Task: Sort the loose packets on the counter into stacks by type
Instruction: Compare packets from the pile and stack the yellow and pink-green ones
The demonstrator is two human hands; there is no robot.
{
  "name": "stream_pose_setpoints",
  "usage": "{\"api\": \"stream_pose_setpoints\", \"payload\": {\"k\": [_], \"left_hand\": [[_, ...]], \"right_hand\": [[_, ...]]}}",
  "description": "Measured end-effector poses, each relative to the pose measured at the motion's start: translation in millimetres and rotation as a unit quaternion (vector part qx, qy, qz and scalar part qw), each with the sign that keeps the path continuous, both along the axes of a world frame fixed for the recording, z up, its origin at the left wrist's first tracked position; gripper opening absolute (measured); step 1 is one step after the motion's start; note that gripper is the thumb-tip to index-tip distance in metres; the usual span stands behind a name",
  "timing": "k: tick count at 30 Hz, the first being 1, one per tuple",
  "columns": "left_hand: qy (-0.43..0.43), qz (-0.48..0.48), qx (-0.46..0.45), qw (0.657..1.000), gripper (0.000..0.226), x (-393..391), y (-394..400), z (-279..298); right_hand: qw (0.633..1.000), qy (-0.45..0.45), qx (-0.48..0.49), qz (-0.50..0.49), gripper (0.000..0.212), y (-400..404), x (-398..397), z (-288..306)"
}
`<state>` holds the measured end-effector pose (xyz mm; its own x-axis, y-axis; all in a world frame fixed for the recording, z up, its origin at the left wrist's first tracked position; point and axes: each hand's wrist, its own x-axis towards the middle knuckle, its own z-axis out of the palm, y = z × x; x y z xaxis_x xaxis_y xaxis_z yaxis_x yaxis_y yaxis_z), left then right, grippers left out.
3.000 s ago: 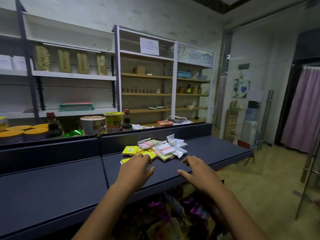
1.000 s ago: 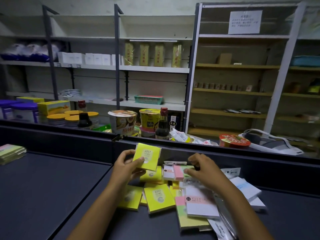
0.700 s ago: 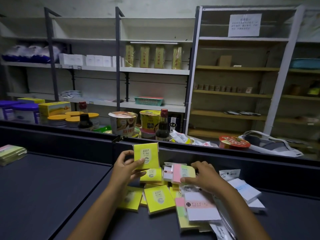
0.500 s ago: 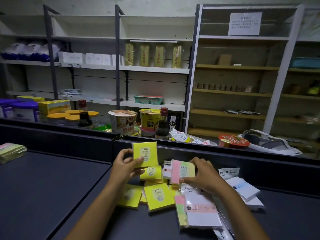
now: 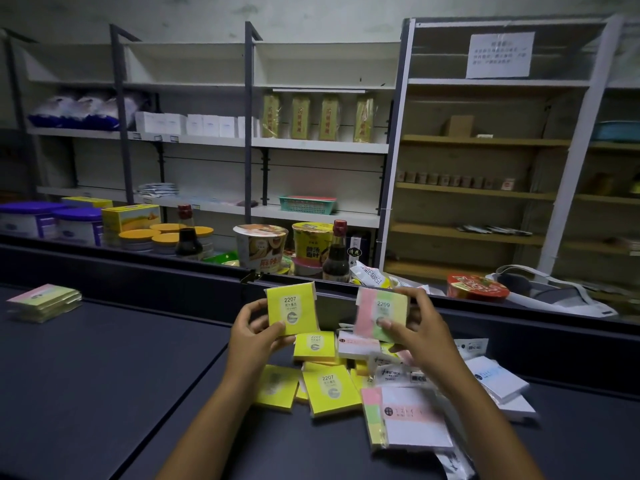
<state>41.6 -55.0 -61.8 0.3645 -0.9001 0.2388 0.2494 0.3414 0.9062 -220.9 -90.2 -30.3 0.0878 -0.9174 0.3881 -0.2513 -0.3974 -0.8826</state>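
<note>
The right hand (image 5: 412, 327) had lifted a pink-green pad (image 5: 381, 315) clear of the pile (image 5: 346, 382), fingers pinching it; the left hand (image 5: 254, 332) still pinched a yellow pad (image 5: 291, 308). Two types separated, both unstacked.

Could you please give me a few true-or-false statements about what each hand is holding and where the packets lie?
1. The left hand holds a yellow packet marked 2207. True.
2. The right hand is empty. False: it holds a pink-and-green packet marked 2209.
3. A small stack of pink-and-green packets lies far left on the counter. True.
4. The loose pile is already cleared away. False: many packets lie below the hands.
5. Both held packets rest flat on the counter. False: they are raised above it.
</note>
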Motion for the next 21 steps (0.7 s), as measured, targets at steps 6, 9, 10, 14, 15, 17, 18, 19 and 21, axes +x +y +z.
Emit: {"api": "stream_pose_setpoints", "payload": {"k": [6, 9, 10, 14, 15, 17, 18, 19, 21], "left_hand": [[-0.015, 0.021, -0.040, 0.999, 0.039, 15, 37, 12], [-0.027, 0.035, -0.059, 0.997, 0.040, 33, 57, 21], [-0.029, 0.039, -0.065, 0.997, 0.041, 40, 64, 23], [-0.038, 0.045, -0.084, 0.995, 0.041, 68, 95, 31], [-0.039, 0.046, -0.088, 0.994, 0.041, 77, 104, 32], [-0.040, 0.050, -0.093, 0.994, 0.040, 94, 123, 35], [-0.041, 0.053, -0.094, 0.993, 0.040, 103, 134, 36], [-0.042, 0.057, -0.097, 0.993, 0.040, 113, 145, 38], [-0.045, 0.068, -0.102, 0.991, 0.040, 133, 167, 40]], "right_hand": [[0.998, -0.056, -0.016, 0.040, 0.054, 29, 25, 13], [0.997, -0.055, -0.025, 0.057, 0.058, 48, 42, 18], [0.997, -0.049, -0.030, 0.060, 0.060, 54, 49, 19], [0.996, -0.036, -0.043, 0.066, 0.068, 82, 80, 22], [0.996, -0.032, -0.047, 0.070, 0.069, 90, 89, 23], [0.995, -0.028, -0.050, 0.076, 0.070, 105, 108, 24], [0.995, -0.029, -0.052, 0.077, 0.070, 114, 118, 25], [0.995, -0.029, -0.054, 0.078, 0.070, 122, 127, 25], [0.994, -0.030, -0.060, 0.081, 0.069, 140, 148, 27]]}}
